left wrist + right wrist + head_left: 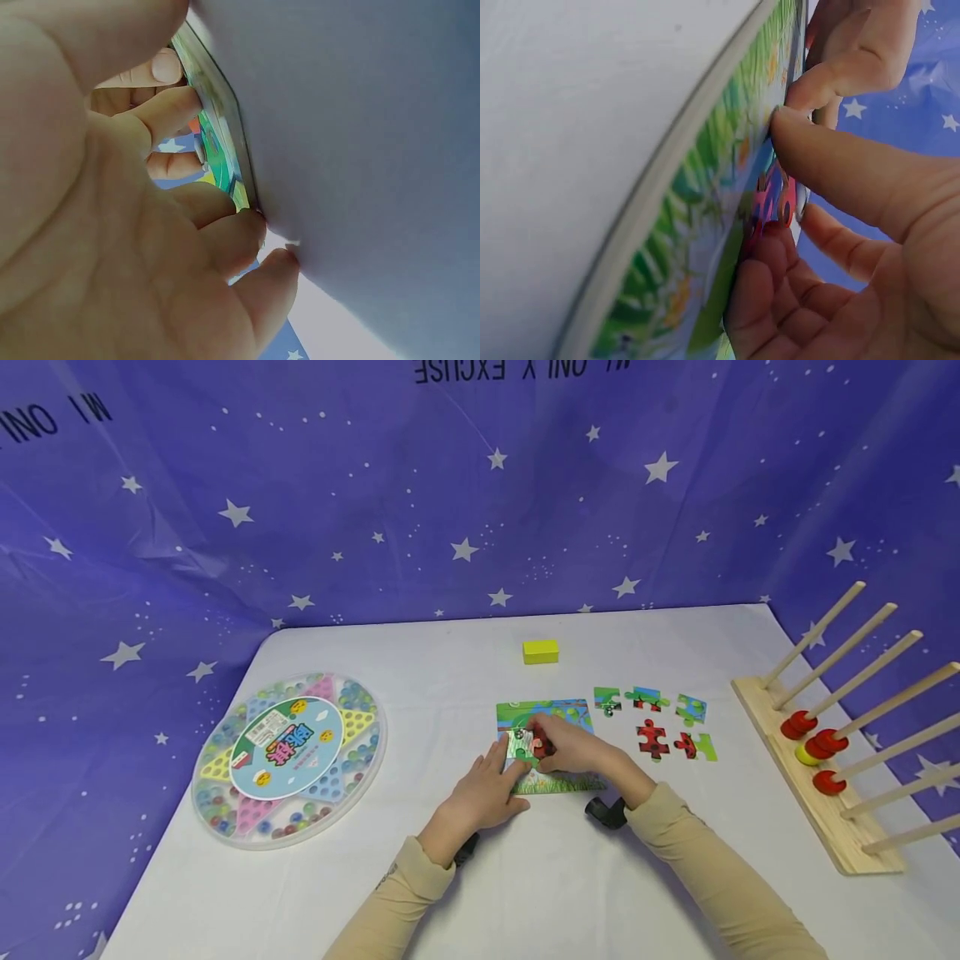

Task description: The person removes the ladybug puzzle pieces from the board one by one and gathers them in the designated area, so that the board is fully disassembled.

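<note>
A jigsaw puzzle board (562, 785) with a grass border lies on the white table, partly filled with pieces. My left hand (480, 793) rests along its left side, fingers reaching onto the picture; in the left wrist view the fingertips touch the board's edge (234, 124). Above the board, my right hand (573, 747) pinches a red puzzle piece (765, 206) between thumb and fingers, against the picture surface. The fingers hide much of that piece. Several loose puzzle pieces (653, 739) lie just to the right of the board.
A yellow block (541, 652) sits behind the board. At the left lies a round marble game board (375, 781) under a clear cover. On the right stands a wooden peg rack (787, 760) with red and yellow rings. A starry purple cloth (420, 510) hangs behind the table.
</note>
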The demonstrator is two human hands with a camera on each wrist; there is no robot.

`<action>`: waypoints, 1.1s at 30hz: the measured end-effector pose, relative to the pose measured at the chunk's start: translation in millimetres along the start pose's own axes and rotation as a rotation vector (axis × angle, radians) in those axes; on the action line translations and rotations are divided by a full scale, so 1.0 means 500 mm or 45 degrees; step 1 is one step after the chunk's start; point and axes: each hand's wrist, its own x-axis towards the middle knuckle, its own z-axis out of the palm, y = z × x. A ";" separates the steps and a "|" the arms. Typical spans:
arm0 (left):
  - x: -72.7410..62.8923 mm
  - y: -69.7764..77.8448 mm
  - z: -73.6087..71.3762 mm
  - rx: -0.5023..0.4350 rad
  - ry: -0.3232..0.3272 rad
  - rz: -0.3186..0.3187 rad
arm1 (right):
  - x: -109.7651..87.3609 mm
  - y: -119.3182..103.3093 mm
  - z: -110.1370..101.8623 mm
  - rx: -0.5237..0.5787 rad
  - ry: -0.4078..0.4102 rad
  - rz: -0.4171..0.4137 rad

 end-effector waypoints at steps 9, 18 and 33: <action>-0.004 -0.004 0.001 0.038 -0.013 -0.024 | 0.006 0.009 -0.005 -0.017 -0.004 -0.031; -0.010 -0.005 -0.002 0.075 -0.007 -0.023 | 0.007 0.013 -0.004 -0.004 0.023 0.008; -0.008 -0.007 -0.003 0.073 -0.003 -0.015 | -0.078 0.090 -0.072 0.228 0.171 0.054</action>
